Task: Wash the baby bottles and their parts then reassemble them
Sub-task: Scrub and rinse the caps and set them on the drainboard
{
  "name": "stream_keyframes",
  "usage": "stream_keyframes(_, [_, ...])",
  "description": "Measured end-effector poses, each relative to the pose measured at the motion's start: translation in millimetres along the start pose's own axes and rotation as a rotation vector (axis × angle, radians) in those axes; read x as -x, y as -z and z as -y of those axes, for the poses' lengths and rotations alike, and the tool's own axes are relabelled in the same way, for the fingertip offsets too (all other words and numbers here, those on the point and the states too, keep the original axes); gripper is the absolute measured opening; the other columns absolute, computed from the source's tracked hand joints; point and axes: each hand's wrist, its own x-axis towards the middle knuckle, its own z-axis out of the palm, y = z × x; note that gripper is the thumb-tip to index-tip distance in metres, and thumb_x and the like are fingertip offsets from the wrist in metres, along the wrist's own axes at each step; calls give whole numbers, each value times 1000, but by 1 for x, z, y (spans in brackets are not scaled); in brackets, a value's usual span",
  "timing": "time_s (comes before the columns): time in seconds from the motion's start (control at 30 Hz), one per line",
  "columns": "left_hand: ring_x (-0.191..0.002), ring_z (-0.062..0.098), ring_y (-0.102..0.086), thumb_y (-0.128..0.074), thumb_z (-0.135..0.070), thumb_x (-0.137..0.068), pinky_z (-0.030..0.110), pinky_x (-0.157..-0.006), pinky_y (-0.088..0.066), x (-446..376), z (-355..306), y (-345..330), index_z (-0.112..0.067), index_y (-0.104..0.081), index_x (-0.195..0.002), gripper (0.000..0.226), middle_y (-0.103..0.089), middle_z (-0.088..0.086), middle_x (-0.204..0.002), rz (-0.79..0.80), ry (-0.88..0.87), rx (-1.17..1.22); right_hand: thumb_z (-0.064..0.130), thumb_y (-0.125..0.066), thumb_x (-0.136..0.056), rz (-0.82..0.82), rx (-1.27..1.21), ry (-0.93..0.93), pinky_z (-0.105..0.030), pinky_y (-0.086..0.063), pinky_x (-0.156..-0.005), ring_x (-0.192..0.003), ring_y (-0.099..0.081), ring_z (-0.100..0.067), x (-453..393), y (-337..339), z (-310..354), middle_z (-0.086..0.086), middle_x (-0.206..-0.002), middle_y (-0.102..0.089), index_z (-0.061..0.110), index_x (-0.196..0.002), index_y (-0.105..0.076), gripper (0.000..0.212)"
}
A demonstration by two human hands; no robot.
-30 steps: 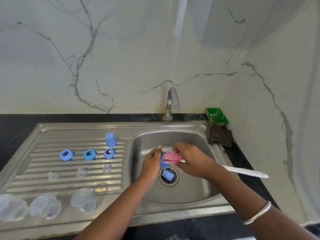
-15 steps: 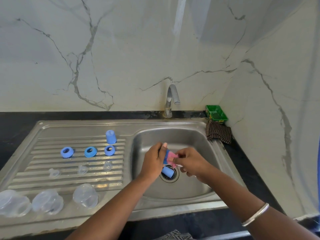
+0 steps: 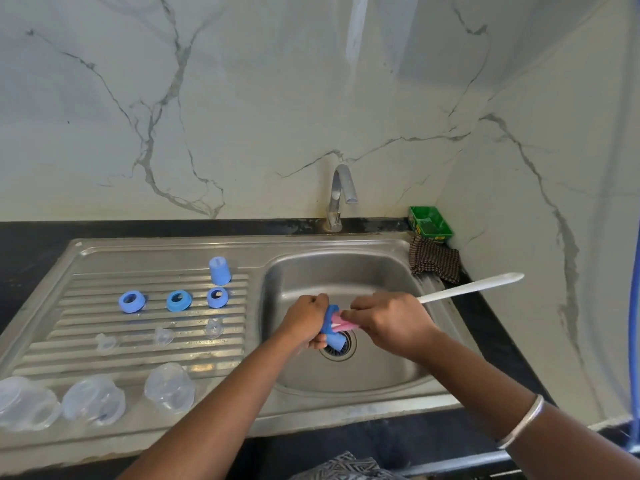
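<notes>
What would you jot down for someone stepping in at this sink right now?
Left hand: grips a blue plastic bottle cap over the steel sink basin.
Right hand: holds the white-handled pink sponge brush, its head pushed into that cap.
On the ribbed draining board: another blue cap, three blue collar rings, three clear teats, three clear bottles, all lying apart.
Tap: no water seen running.
Done: cannot tell which parts are washed.
Left: finish this cap, rinse, reassemble everything.
</notes>
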Motion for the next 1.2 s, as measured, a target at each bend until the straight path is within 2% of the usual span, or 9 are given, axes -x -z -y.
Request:
stream_keyframes(0.1, [-43,14,-46,-34,-30,-102,28,-46,-48,0,-3,-3,-9,-56,-88,34,-59,11,-71,-24,-30,10,34,-74,-83,-53,33,-105,-25,-38,-41,-60,-62,-20,-4,-1,0,9,-74,-64,32,-97,-74,14])
stream_keyframes(0.23, [-57,22,-56,-38,-31,-104,41,-59,-48,-2,1,-6,-17,-49,-71,37,-55,2,-64,-208,-382,-221,33,-72,-83,32,-20,-339,-33,-47,-45,-61,-64,-26,-14,-3,28,2,-71,-64,25,-86,-70,9])
stream_keyframes(0.33, [-62,17,-50,-45,-32,-103,33,-57,-36,-1,9,-2,-15,-46,-71,37,-48,-2,-62,-319,-688,-340,34,-61,-91,231,-566,-708,-33,-43,-59,-69,-59,-24,-22,0,40,-4,-73,-67,18,-87,-71,19])
stream_keyframes(0.43, [-71,10,-48,-48,-31,-102,17,-63,-35,-2,13,6,-15,-53,-81,27,-50,-5,-76,-372,-911,-383,19,-63,-92,164,-1322,-1064,-22,-29,-44,-49,-44,-12,-28,9,38,-7,-67,-65,4,-84,-70,19])
stream_keyframes(0.6, [-75,8,-51,-45,-28,-103,20,-68,-40,1,16,6,-14,-58,-85,27,-52,-4,-82,-405,-1014,-307,18,-53,-94,364,-1637,-1272,-15,-13,-37,-42,-27,-6,-32,22,25,-1,-70,-65,11,-88,-65,15])
stream_keyframes(0.77, [-74,14,-56,-40,-31,-101,36,-67,-47,-1,25,0,-13,-59,-82,33,-57,-3,-78,-366,-907,-289,19,-67,-85,294,-1297,-1096,-25,-38,-41,-45,-46,-14,-31,15,34,-7,-71,-69,11,-82,-75,12])
stream_keyframes(0.87, [-68,15,-60,-39,-32,-101,39,-63,-51,1,18,2,-13,-61,-80,36,-62,-3,-71,-296,-732,-204,32,-77,-80,135,-918,-749,-34,-52,-72,-73,-66,-18,-21,1,33,1,-79,-75,30,-89,-80,9])
stream_keyframes(1.07, [-39,13,-44,-40,-25,-103,25,-45,-47,5,-6,-14,-11,-62,-81,34,-61,5,-62,-76,-11,106,44,-45,-92,-60,-264,-93,-28,-48,-45,-65,-65,-17,13,-20,-13,12,-81,-68,37,-101,-76,33])
stream_keyframes(1.2, [-40,15,-45,-42,-31,-101,29,-47,-51,-4,0,-34,-11,-66,-88,34,-64,5,-62,-90,63,119,41,-49,-85,-77,-207,-178,-30,-50,-46,-65,-67,-22,19,-25,-22,8,-80,-69,34,-102,-75,32])
